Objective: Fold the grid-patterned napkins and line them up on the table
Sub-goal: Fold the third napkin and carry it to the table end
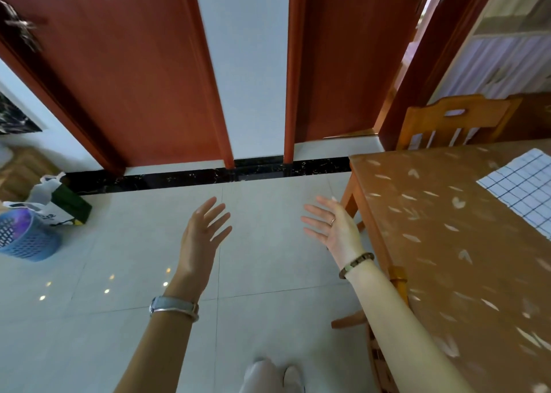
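Your grid-patterned napkin (520, 188) lies spread flat at the far right of the surface (447, 243), white with dark lines, its right part cut off by the frame edge; only this one napkin shows. The surface is brown with a pale leaf print, and nothing else rests on the part you can see. Both of your hands are off it, held out over the pale tiled floor (268, 303) well left of the napkin. Your right hand (337, 228) hangs just beside the surface's near-left corner, palm turned inward, its fingers (313, 224) spread wide apart and holding nothing; a ring sits on one finger and a beaded bracelet (356, 264) circles the wrist. Your left hand (202, 237) is raised level with it, back toward the camera, its fingers (219, 213) likewise splayed and empty, touching nothing; a watch (174, 307) is on that wrist. A wooden chair (447, 121) stands at the far side of the surface. Far to your left on the floor, a blue perforated basket (26, 237) stands with something purple inside, too blurred to tell what. Just beside it a white bag (47, 196) stands open, and a dark green box (71, 205) is touching it.
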`<state>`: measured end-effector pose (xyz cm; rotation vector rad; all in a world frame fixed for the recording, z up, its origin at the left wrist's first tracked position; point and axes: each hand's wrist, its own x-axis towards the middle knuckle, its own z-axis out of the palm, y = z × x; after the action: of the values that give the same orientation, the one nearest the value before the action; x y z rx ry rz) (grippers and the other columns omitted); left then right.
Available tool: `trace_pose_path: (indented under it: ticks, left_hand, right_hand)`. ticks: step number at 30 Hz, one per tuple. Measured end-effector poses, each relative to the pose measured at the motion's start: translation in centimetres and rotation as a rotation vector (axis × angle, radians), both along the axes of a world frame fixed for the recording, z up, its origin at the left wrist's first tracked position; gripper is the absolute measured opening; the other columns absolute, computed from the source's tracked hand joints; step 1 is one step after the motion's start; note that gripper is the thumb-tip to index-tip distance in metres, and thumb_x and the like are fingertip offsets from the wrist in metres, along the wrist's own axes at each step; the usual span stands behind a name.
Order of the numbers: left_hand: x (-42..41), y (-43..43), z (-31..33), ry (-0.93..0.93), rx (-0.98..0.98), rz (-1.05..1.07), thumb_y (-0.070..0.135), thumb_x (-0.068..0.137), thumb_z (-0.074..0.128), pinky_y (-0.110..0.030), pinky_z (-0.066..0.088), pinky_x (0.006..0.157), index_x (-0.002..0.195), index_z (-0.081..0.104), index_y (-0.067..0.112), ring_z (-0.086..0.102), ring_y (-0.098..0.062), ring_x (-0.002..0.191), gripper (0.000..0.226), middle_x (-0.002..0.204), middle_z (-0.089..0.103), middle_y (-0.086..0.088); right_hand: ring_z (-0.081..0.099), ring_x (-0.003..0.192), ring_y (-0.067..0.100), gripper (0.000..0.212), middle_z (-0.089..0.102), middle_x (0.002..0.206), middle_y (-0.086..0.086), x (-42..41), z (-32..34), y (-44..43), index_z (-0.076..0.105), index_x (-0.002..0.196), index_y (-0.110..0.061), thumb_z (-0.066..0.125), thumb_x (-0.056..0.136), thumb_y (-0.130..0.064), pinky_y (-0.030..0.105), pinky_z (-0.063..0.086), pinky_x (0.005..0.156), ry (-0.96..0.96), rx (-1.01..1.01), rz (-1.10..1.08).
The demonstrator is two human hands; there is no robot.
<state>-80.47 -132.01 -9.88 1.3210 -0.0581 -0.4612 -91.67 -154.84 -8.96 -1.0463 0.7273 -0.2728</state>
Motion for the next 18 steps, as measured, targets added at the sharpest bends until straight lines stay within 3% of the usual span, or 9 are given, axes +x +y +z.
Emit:
trace_pose_path:
  ticks: [8, 18]
  left_hand:
    - [7.9, -5.5, -0.4, 0.014, -0.036, -0.041, 0.037, 0.107, 0.031, -0.044, 0.046, 0.104, 0.14, 0.051, 0.02, 0.06, -0.02, 0.123, 0.042, 0.136, 0.059, -0.003]
    - [23.4, -13.3, 1.0, 0.009, -0.108, -0.136, 0.035, 0.106, 0.036, -0.044, 0.046, 0.103, 0.143, 0.046, 0.019, 0.06, -0.021, 0.123, 0.042, 0.139, 0.056, -0.005]
  right_hand:
    - [0.067, 0.104, 0.026, 0.028, 0.068, 0.116, 0.008, 5.7, 0.1, -4.9, 0.061, 0.112, -0.022, 0.04, 0.101, -0.038, 0.044, 0.052, 0.094, 0.026, -0.033, -0.05]
    - [0.065, 0.107, 0.025, 0.042, 0.066, 0.121, 0.006, 18.0, 1.8, -11.3, 0.055, 0.131, -0.018, 0.034, 0.103, -0.04, 0.042, 0.051, 0.095, 0.009, -0.104, -0.14]
